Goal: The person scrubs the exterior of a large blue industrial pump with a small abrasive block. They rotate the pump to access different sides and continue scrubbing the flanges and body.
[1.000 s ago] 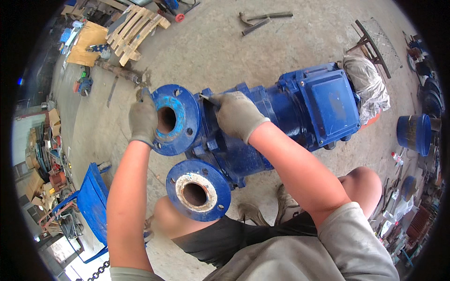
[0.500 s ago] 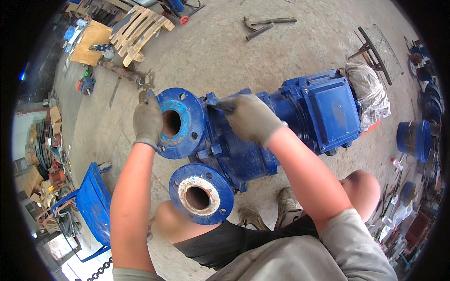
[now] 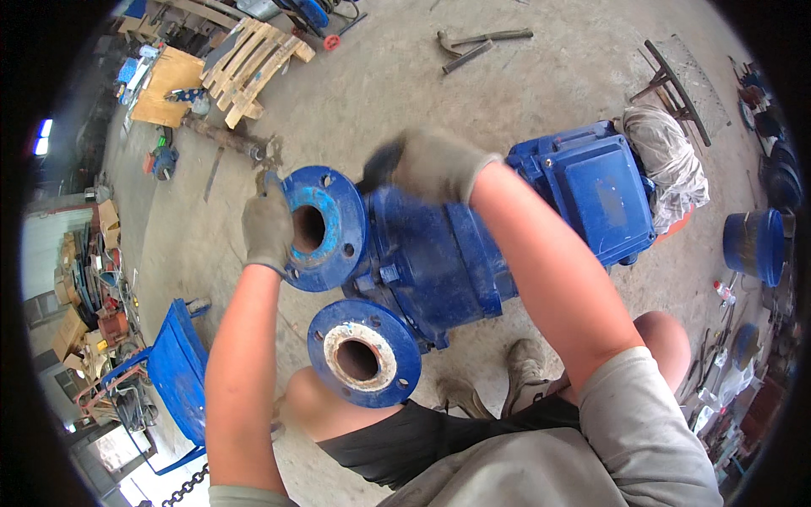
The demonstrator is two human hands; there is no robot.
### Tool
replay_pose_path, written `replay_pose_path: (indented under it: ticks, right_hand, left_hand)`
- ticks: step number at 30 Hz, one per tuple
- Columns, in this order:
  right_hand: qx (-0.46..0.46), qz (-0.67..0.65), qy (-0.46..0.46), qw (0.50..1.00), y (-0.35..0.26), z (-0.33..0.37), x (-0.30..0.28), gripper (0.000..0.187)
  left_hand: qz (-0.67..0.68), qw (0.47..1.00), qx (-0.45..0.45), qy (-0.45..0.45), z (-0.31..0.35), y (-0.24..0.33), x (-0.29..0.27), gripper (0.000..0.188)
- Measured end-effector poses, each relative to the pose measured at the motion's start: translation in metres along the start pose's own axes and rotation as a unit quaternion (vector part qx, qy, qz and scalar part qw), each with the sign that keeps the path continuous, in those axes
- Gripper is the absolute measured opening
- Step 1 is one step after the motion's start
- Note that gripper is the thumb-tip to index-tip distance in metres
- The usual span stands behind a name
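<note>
A blue pump (image 3: 431, 262) with a motor (image 3: 600, 198) lies across the floor before me. Its upper pipe flange (image 3: 348, 198) has a light-blue ring round the bore; the lower flange (image 3: 407, 359) has a whitish one. My left hand (image 3: 269, 226), in a grey-brown glove, is closed on the left edge of the upper flange, with the fingertips partly hidden. Above the pump body, near its far side, is my gloved right hand (image 3: 439, 166), blurred by motion. A dark patch at its finger end is smeared; whether this is stained glove or something held, I cannot make out.
A wooden pallet (image 3: 253, 68) and a yellowish board (image 3: 167, 84) lie far left. A blue chair (image 3: 177, 367) stands at near left. Pale cloth (image 3: 663, 156) bunches by the motor's end. At right is a blue bucket (image 3: 752, 247); metal bars (image 3: 481, 46) lie beyond.
My right hand has moved up and slightly left, off the pump body toward its far side. My left hand stays on the upper flange. The view has shifted slightly.
</note>
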State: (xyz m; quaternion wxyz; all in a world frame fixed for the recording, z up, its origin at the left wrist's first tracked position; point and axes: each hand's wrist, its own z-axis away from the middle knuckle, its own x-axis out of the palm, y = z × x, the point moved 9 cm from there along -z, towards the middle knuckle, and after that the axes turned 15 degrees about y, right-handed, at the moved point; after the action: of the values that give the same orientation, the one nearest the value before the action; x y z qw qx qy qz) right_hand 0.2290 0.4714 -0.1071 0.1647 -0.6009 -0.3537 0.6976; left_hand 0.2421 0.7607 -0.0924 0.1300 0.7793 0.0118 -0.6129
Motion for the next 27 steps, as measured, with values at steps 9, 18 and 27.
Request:
replay_pose_path:
  ticks: [9,18,27]
  right_hand:
    - [0.103,0.009,0.1,0.99,0.018,-0.026,-0.049,0.041]
    - [-0.027,-0.015,-0.111,0.993,0.003,-0.071,0.05,0.041]
    - [-0.037,-0.017,-0.285,0.958,0.012,-0.068,0.116,0.046]
  left_hand:
    - [0.047,0.991,-0.12,-0.027,0.003,-0.011,0.0,0.085]
    - [0.05,0.994,-0.1,0.0,0.002,-0.013,-0.002,0.084]
    - [0.066,0.996,-0.049,0.019,0.0,-0.015,0.002,0.08]
